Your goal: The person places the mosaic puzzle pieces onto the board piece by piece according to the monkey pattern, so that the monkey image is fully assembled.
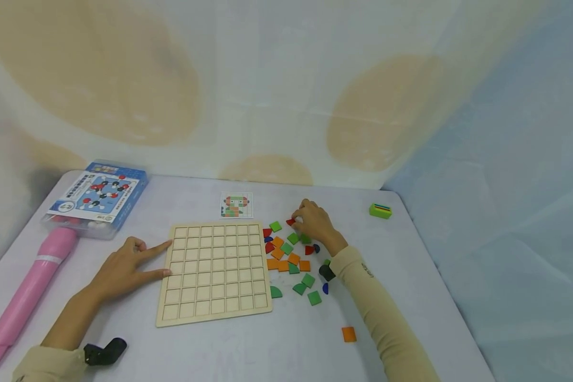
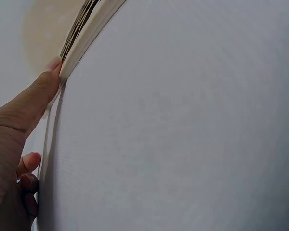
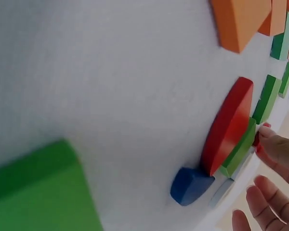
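My left hand (image 1: 120, 270) lies at the left edge of a wooden grid board (image 1: 214, 273), its thumb and index finger stretched out and touching that edge. The left wrist view shows the thumb (image 2: 36, 94) against the board's side. Beyond the board's right side, my right hand (image 1: 314, 220) pinches a small red piece (image 1: 290, 222) between thumb and fingertips. Around it lie loose green, orange, red and blue pieces. Close to that hand in the right wrist view are a red quarter-circle piece (image 3: 231, 127) and a blue piece (image 3: 191, 185).
A pattern card (image 1: 236, 205) lies behind the board. At the back left is a boxed set (image 1: 97, 196), with a pink tube-shaped object (image 1: 31, 297) in front. A yellow-green block (image 1: 380, 211) sits at the right, and an orange square (image 1: 349, 334) lies near the right forearm.
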A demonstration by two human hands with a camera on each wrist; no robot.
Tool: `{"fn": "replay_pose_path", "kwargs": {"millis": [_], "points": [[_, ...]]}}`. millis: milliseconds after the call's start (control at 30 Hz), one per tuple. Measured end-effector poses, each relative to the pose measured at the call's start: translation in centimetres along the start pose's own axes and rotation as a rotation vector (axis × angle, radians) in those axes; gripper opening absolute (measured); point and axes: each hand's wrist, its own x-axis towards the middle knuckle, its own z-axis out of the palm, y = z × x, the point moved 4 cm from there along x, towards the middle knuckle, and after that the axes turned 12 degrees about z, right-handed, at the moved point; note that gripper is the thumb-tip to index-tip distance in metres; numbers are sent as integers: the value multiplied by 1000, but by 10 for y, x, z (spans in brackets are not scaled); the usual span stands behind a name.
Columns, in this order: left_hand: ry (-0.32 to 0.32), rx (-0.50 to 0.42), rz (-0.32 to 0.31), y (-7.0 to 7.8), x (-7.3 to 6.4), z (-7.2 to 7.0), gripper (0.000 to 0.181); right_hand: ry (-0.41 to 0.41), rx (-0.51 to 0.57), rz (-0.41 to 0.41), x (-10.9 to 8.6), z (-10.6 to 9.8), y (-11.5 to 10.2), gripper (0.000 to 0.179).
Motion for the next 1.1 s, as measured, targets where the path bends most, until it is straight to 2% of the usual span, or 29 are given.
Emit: {"fn": "replay_pose_path", "kwargs": {"millis": [133, 300, 433, 667, 833, 1100], "points": [[0, -2, -8, 0, 0, 0, 73, 12, 26, 32, -1, 2, -1, 26], [-8, 1, -11, -1, 0, 0, 74, 26, -21, 52, -2, 2, -4, 35], [-11, -4, -9, -1, 0, 0, 74, 25, -36, 26, -3, -3, -4, 40], [-3, -1, -16, -3, -2, 3, 73, -70, 44, -18, -3, -2, 5, 32], [11, -14, -14, -2, -2, 4, 74, -59, 2, -21, 0, 0, 7, 32], [18, -25, -23, -1, -1, 2, 74, -53, -57, -88, 2, -3, 1, 27]]}}
